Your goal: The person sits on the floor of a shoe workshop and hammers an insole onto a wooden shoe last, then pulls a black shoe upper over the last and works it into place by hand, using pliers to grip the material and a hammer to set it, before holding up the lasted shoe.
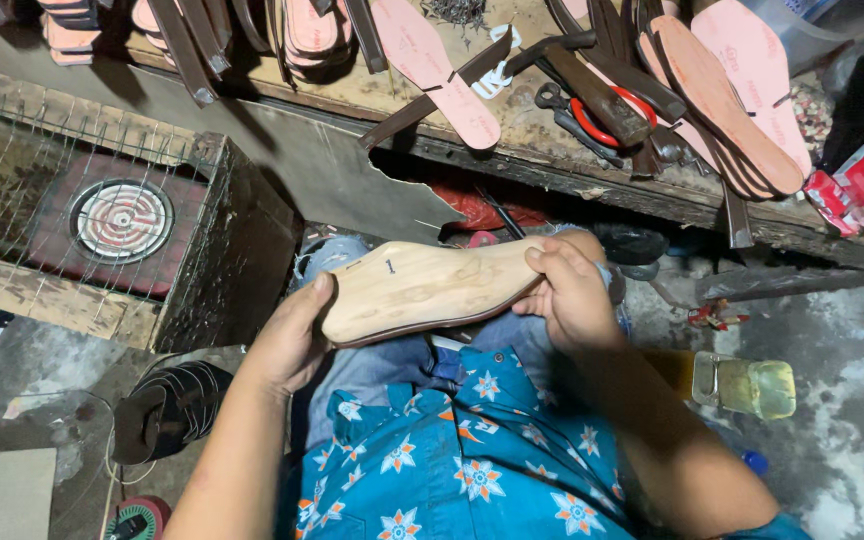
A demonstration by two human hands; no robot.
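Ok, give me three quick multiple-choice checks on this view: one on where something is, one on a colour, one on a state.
1. Where does the wooden shoe last sit?
A. on the workbench
B. over the person's lap, between both hands
C. on the wire cage

2. What colour are the plier handles on the workbench?
A. red
B. green
C. white

3. How is the last held?
A. left hand only
B. right hand only
C. both hands

Answers: 1 B, it lies over the jeans, clear of the bench. 2 A, red loops show beside the hammer. 3 C, the left hand cups one end and the right hand grips the other.
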